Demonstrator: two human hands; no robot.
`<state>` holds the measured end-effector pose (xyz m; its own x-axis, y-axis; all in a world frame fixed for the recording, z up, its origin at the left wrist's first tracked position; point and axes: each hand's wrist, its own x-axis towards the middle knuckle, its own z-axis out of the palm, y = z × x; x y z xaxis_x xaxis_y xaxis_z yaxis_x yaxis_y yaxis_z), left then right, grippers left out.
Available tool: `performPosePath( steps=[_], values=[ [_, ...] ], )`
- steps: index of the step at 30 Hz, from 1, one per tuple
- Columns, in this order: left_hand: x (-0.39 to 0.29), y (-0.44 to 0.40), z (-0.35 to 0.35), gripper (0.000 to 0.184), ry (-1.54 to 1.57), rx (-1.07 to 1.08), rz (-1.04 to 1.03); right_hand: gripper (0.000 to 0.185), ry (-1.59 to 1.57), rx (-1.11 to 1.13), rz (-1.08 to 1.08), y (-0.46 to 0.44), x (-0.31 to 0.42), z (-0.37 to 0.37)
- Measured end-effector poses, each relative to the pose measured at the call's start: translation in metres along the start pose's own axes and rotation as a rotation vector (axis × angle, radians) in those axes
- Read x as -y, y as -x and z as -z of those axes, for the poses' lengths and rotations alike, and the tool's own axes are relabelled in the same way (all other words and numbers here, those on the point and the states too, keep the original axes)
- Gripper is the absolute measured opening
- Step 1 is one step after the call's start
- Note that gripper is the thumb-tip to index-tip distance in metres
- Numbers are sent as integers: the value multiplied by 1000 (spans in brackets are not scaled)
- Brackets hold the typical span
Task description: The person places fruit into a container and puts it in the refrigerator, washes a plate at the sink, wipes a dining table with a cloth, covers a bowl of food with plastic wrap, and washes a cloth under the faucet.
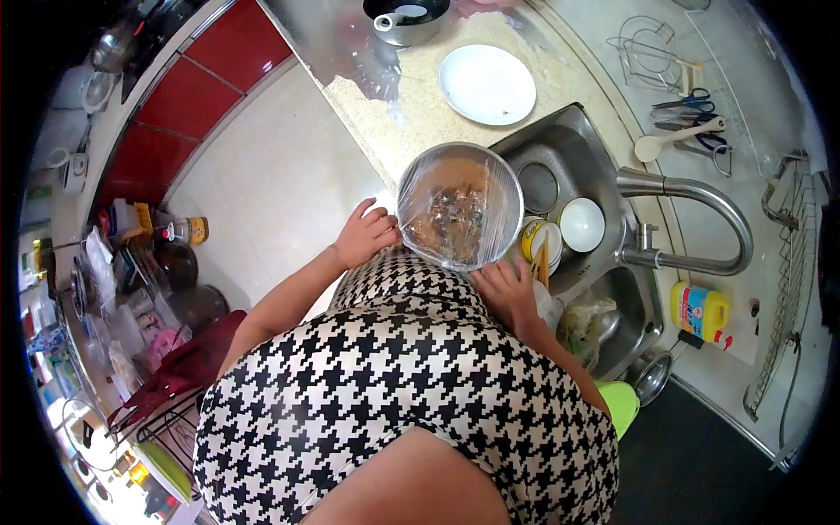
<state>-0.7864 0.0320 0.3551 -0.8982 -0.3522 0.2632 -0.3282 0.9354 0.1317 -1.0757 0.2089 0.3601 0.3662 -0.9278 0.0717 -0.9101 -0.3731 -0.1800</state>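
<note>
A round metal bowl (460,203) with brown food pieces inside is in front of my body, its top covered by clear, wrinkled plastic wrap (490,197). It is at the counter's front edge, beside the sink. My left hand (367,234) is at the bowl's left side, fingers bent and closed against the rim and film. At the lower right rim, my right hand (507,290) has its fingers bent over the bowl's edge and the wrap. The undersides of both hands are hidden.
A white plate (487,85) and a pan (407,22) are on the counter (402,131). The double sink (577,149) holds a white bowl (582,225), a strainer (537,187) and chopsticks (542,262). A tall faucet (700,188) arches at right, near a yellow bottle (702,311).
</note>
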Motion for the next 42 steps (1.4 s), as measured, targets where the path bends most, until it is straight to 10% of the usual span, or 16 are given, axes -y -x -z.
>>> performPosePath(
  steps=[25, 36, 42],
  values=[
    [-24, 8, 1, 41, 211, 234, 498, 57, -139, 165, -87, 0, 9, 7],
    [-27, 24, -9, 30, -158, 448, 415, 56, -35, 210, -164, -2, 18, 1],
    [-29, 28, -20, 26, 690, -20, 775, 31, -554, -141, -306, 6, -7, -20]
  ],
)
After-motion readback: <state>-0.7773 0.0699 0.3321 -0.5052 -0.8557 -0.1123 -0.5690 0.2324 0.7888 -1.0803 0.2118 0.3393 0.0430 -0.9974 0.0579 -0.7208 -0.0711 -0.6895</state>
